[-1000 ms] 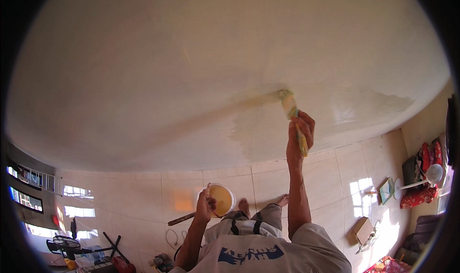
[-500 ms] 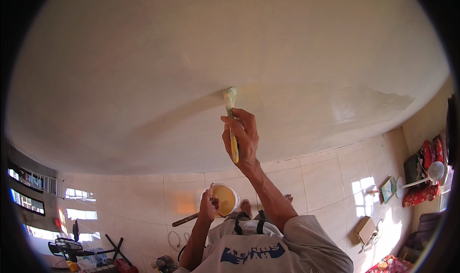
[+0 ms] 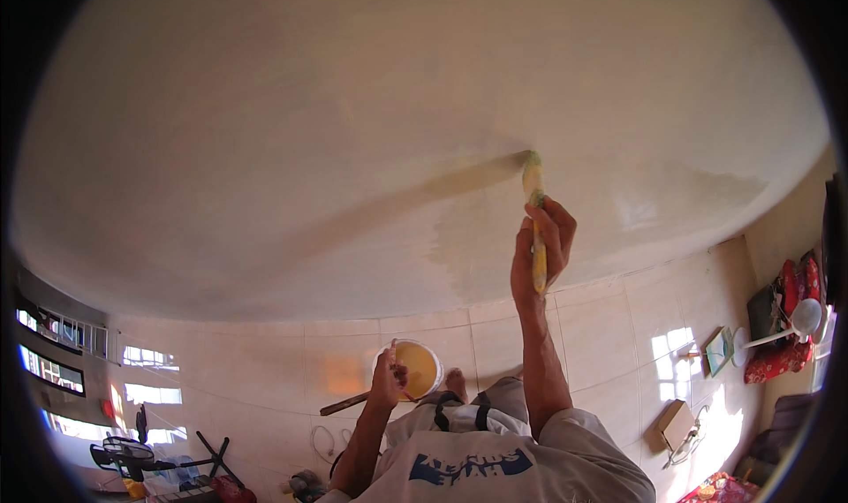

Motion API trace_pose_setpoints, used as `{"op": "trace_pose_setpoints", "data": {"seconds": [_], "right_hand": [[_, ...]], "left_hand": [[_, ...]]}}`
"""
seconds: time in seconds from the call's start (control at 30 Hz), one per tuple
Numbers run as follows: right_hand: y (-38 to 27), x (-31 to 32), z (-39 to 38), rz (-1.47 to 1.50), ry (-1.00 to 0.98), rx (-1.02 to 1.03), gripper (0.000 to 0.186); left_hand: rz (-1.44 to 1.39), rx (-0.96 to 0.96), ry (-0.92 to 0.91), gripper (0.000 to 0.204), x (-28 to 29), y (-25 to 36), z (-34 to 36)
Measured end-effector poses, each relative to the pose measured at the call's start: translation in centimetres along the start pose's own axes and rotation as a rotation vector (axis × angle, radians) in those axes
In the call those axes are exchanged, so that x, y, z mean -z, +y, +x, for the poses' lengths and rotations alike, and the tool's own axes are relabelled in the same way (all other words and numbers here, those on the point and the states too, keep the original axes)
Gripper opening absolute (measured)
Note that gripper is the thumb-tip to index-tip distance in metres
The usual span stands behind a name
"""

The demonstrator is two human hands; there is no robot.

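A paintbrush with a paint-smeared yellow handle is in my right hand, its fingers closed round the handle. The pale bristles point up and touch the wall, and their shadow stretches to the left. Darker, wet-looking patches show on the wall around and below the brush. Low in front of me, my left hand is closed on the rim of a white bucket of yellowish liquid. A dark wooden handle sticks out to the left below that hand; its other end is partly hidden.
Light floor tiles meet the wall's lower edge. On the right stand a white fan, red patterned cloth and a brown box with a cable. A dark fan and other items are at lower left. My bare foot is beside the bucket.
My right hand has swept the brush to the right along the wall, and a wet-looking patch now shows to its left and below. My left hand and the bucket have hardly moved.
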State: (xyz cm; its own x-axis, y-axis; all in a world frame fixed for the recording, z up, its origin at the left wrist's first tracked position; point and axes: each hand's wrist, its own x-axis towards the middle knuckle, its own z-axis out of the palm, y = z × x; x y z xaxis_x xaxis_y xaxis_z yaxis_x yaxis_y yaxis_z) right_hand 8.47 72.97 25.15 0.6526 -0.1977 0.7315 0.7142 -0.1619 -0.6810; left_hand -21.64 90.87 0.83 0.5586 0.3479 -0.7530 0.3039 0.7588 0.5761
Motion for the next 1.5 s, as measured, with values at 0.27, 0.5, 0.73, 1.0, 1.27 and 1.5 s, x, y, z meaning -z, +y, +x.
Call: {"op": "trace_pose_setpoints", "data": {"seconds": [0.27, 0.5, 0.73, 1.0, 1.27, 1.5], "right_hand": [[-2.8, -2.6, -3.7, 0.381, -0.456, -0.109, 0.027], [7.0, 4.8, -1.3, 0.379, -0.149, -0.258, 0.02], [8.7, 8.0, -0.5, 0.136, 0.243, -0.261, 0.014], [4.1, 1.3, -6.4, 0.138, -0.083, -0.049, 0.034], [3.8, 1.4, -7.3, 0.491, -0.298, -0.183, 0.027], [10.7, 9.4, -1.2, 0.221, 0.084, -0.267, 0.024]], "left_hand": [[0.091, 0.007, 0.015, 0.054, -1.2, 0.7, -1.3], [0.043, 0.053, -0.017, 0.053, -1.8, 1.1, -2.0], [0.017, 0.081, -0.021, 0.052, -1.6, 0.8, -1.5], [0.057, 0.092, 0.024, 0.054, -1.4, 0.3, -0.9], [0.039, 0.075, -0.016, 0.055, -1.1, 0.7, -1.1], [0.063, 0.109, 0.015, 0.058, -1.0, 0.8, -0.9]]}}
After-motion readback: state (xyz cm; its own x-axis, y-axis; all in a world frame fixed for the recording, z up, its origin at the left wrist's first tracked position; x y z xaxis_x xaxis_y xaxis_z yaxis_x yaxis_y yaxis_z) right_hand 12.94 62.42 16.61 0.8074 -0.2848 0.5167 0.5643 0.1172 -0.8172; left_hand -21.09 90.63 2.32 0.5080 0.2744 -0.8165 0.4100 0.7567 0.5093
